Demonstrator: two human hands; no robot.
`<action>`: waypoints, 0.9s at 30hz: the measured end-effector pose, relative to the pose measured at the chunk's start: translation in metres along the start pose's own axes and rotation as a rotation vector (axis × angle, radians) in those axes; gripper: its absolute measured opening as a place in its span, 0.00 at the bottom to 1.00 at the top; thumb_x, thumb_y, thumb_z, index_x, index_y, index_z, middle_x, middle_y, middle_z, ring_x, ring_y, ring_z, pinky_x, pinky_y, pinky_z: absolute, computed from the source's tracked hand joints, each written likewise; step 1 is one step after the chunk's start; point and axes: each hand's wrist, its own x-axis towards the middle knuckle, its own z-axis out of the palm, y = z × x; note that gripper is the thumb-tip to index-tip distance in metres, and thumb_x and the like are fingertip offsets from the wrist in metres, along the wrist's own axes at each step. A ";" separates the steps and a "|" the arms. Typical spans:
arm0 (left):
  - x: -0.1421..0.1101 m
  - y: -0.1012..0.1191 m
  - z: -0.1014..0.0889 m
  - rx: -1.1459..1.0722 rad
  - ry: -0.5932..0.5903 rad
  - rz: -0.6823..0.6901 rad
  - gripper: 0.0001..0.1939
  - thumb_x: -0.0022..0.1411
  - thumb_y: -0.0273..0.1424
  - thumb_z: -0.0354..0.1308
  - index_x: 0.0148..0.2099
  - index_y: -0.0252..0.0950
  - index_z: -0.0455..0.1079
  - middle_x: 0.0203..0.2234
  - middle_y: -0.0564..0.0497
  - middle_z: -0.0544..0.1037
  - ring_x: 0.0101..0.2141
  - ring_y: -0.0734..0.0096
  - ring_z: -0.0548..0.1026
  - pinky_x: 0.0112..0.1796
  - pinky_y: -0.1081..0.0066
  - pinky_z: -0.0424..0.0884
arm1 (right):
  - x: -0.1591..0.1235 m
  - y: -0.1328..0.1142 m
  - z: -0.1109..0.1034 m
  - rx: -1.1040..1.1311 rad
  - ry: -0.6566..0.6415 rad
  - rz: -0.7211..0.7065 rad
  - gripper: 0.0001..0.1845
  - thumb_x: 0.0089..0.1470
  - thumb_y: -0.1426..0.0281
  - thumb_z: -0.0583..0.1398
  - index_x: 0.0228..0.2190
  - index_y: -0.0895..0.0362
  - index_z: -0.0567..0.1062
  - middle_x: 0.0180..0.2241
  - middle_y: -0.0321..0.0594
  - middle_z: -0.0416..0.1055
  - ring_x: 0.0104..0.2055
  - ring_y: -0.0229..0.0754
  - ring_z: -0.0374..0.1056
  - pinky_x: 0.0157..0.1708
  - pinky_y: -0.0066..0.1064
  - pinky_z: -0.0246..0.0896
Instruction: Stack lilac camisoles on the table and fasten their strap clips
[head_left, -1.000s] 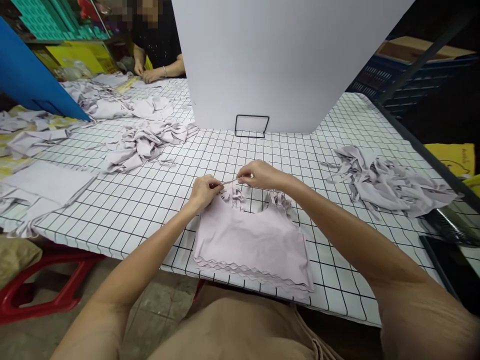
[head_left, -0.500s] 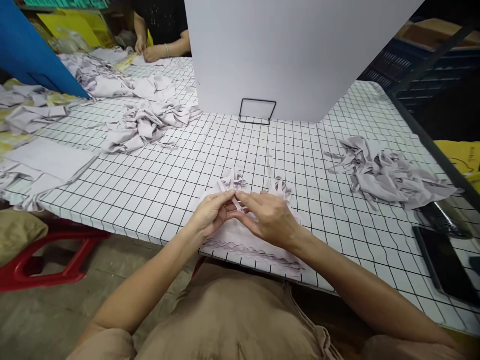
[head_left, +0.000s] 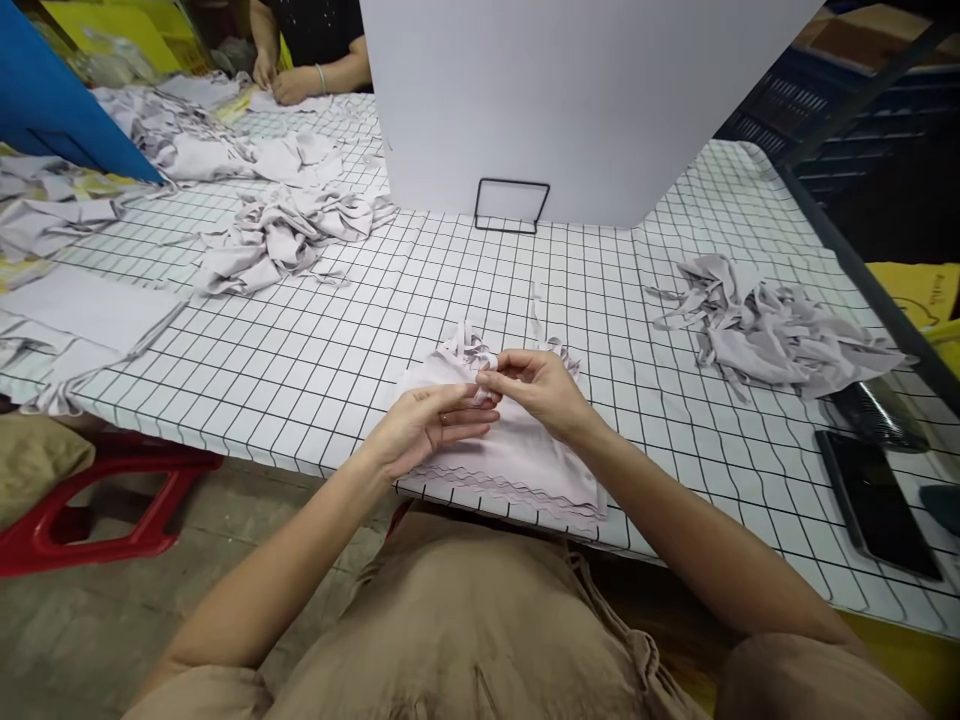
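Observation:
Directly in front of me, a pale pinkish-grey garment (head_left: 517,455) lies flat along the table's near edge, its wavy hem toward me. Narrow straps gather in loops at its far end. My right hand (head_left: 546,395) pinches a thin fabric strap (head_left: 484,396) between thumb and fingertips above the garment. From the other side, my left hand (head_left: 429,425) meets it, the strap between its thumb and forefinger while its other fingers stay extended. The fingers partly hide the strap. Another bunch of strap loops (head_left: 562,355) lies just beyond my right hand.
Heaped cloth pieces (head_left: 289,240) lie to the left, and another crumpled pile (head_left: 780,325) to the right. A phone (head_left: 877,505) rests near the right edge. A white board (head_left: 517,110) stands across the table (head_left: 300,360). Someone's hands (head_left: 289,85) work at the far left.
My right hand has turned from lying over my left fingertips to a raised pinch on the strap. My left fingers have straightened. The view has shifted slightly.

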 end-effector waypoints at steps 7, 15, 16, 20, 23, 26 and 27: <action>0.002 -0.010 -0.006 0.170 0.210 0.127 0.14 0.50 0.34 0.74 0.36 0.30 0.80 0.27 0.47 0.82 0.27 0.74 0.78 0.32 0.72 0.76 | 0.001 0.013 -0.005 -0.146 0.105 -0.097 0.15 0.51 0.57 0.69 0.30 0.55 0.76 0.29 0.39 0.74 0.32 0.41 0.70 0.39 0.41 0.70; 0.007 0.010 -0.002 0.676 0.144 0.480 0.08 0.62 0.34 0.64 0.35 0.33 0.78 0.27 0.50 0.78 0.27 0.75 0.73 0.29 0.73 0.69 | 0.008 0.009 -0.011 -0.428 -0.159 -0.400 0.11 0.62 0.63 0.63 0.46 0.48 0.80 0.44 0.42 0.78 0.53 0.49 0.67 0.51 0.49 0.67; 0.008 0.013 -0.001 0.709 0.155 0.503 0.08 0.62 0.33 0.64 0.36 0.33 0.78 0.28 0.50 0.79 0.28 0.74 0.74 0.29 0.72 0.69 | 0.011 0.009 -0.013 -0.428 -0.157 -0.400 0.09 0.62 0.64 0.63 0.42 0.49 0.82 0.39 0.41 0.79 0.48 0.49 0.68 0.48 0.47 0.68; 0.018 0.014 -0.005 0.927 0.191 0.630 0.05 0.64 0.32 0.62 0.37 0.35 0.75 0.31 0.49 0.79 0.32 0.69 0.75 0.35 0.68 0.71 | 0.022 0.011 -0.022 -0.463 -0.069 -0.443 0.05 0.59 0.68 0.65 0.32 0.51 0.83 0.27 0.37 0.76 0.37 0.45 0.65 0.42 0.43 0.65; 0.026 0.004 -0.017 1.293 0.235 0.682 0.04 0.63 0.30 0.65 0.39 0.36 0.73 0.35 0.49 0.78 0.39 0.64 0.74 0.42 0.62 0.67 | 0.025 0.017 -0.030 -0.434 0.012 -0.406 0.03 0.57 0.70 0.66 0.32 0.51 0.83 0.25 0.36 0.76 0.36 0.44 0.66 0.42 0.42 0.65; 0.032 -0.008 -0.025 1.557 0.315 0.596 0.12 0.59 0.34 0.70 0.41 0.37 0.72 0.39 0.49 0.78 0.44 0.58 0.72 0.45 0.58 0.61 | 0.024 0.027 -0.034 -0.384 0.069 -0.302 0.02 0.54 0.70 0.68 0.32 0.51 0.83 0.27 0.37 0.77 0.36 0.44 0.69 0.39 0.41 0.67; 0.033 -0.010 -0.027 1.592 0.336 0.573 0.13 0.58 0.35 0.70 0.42 0.37 0.72 0.40 0.49 0.77 0.45 0.58 0.72 0.46 0.58 0.59 | 0.023 0.031 -0.034 -0.373 0.073 -0.277 0.02 0.54 0.70 0.68 0.32 0.51 0.83 0.28 0.37 0.78 0.36 0.44 0.70 0.38 0.41 0.68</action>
